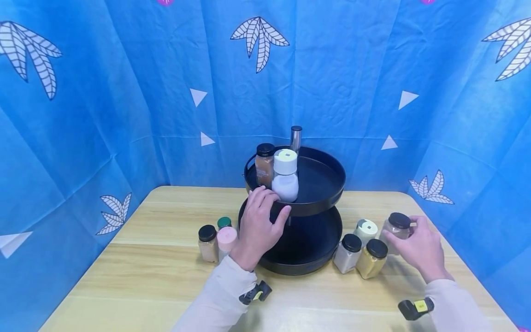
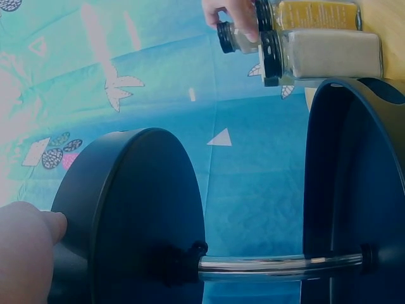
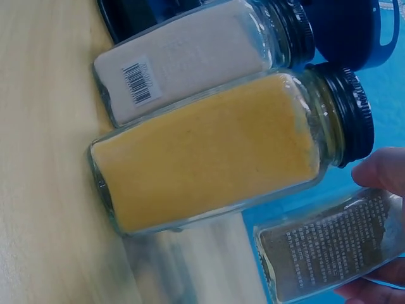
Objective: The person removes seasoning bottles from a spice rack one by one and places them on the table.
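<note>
My right hand point(image 1: 423, 249) grips a glass spice jar point(image 1: 392, 230) with a black lid, at the right of the table. Small printed text covers the side of that jar point(image 3: 329, 247) in the right wrist view. My left hand point(image 1: 261, 226) rests against the front wall of the upper tray point(image 1: 317, 207) of a black two-tier rack, its thumb point(image 2: 56, 225) touching the wall in the left wrist view. Just behind these fingers, a white bottle point(image 1: 285, 184) and a brown-filled jar point(image 1: 264, 166) with a black lid stand on the upper tray.
Beside the right hand stand a yellow-filled jar point(image 1: 371, 263), a pale jar point(image 1: 347, 256) and a white-capped container point(image 1: 366, 230). Left of the rack's lower tray point(image 1: 298, 267) are a black-lidded jar point(image 1: 208, 246), a pink-capped one point(image 1: 227, 240) and a green-capped one point(image 1: 224, 222). Blue curtains enclose the table.
</note>
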`<action>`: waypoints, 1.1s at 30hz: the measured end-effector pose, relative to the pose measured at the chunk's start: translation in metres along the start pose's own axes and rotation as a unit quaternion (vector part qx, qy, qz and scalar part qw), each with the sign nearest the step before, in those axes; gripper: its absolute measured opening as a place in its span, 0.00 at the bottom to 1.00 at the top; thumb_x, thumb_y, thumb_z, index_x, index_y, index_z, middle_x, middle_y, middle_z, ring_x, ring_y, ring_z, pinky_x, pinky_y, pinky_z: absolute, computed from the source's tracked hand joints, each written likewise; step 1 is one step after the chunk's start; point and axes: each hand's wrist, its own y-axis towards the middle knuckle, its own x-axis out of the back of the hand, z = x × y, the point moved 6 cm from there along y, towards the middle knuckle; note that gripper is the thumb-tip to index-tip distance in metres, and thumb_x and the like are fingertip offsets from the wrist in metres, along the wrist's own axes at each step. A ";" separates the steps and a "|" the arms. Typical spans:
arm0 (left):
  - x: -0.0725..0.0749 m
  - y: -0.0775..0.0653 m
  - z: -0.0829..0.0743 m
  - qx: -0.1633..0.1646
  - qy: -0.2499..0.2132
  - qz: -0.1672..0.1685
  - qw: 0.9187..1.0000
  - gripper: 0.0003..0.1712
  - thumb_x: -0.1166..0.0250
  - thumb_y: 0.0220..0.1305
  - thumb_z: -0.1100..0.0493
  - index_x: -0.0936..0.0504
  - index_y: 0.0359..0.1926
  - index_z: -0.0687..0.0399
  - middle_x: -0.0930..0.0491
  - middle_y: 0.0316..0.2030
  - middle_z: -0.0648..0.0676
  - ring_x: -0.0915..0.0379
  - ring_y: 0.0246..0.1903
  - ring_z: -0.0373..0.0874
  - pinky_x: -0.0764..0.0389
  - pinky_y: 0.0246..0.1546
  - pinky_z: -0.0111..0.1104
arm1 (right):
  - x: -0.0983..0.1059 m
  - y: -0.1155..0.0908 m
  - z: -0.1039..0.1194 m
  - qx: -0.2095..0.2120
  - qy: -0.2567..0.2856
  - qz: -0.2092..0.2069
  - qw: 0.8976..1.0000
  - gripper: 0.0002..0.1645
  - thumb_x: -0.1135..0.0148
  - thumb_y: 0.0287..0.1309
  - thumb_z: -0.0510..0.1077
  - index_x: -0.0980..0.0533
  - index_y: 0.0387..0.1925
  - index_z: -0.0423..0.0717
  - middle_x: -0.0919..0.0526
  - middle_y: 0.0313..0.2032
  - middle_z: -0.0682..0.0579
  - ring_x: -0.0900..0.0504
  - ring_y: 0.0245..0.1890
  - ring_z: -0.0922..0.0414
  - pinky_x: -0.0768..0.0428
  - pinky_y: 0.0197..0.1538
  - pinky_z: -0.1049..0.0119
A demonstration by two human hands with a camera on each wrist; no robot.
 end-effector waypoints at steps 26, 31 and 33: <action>0.000 -0.001 -0.001 -0.007 0.005 -0.008 1.000 0.16 0.36 0.61 0.50 0.20 0.41 0.59 0.19 0.45 0.58 0.32 0.58 0.53 0.31 0.62 0.50 | -0.015 -0.004 -0.009 -0.003 -0.006 0.021 1.000 0.53 0.34 0.49 0.66 0.41 0.57 0.27 0.25 0.45 0.20 0.24 0.41 0.28 0.26 0.37 0.38; 0.000 -0.001 -0.001 -0.006 0.006 -0.009 1.000 0.16 0.36 0.60 0.50 0.20 0.41 0.59 0.19 0.45 0.58 0.32 0.58 0.53 0.31 0.62 0.50 | -0.018 -0.004 -0.009 -0.008 -0.007 0.031 0.999 0.54 0.35 0.49 0.67 0.41 0.57 0.27 0.25 0.46 0.19 0.25 0.42 0.26 0.25 0.38 0.37; 0.000 -0.001 -0.001 -0.007 0.006 -0.010 1.000 0.16 0.36 0.60 0.50 0.20 0.41 0.59 0.19 0.45 0.58 0.32 0.58 0.53 0.31 0.62 0.50 | -0.018 -0.004 -0.010 -0.011 -0.005 0.036 0.999 0.54 0.35 0.49 0.67 0.42 0.57 0.27 0.26 0.46 0.19 0.25 0.42 0.26 0.25 0.38 0.37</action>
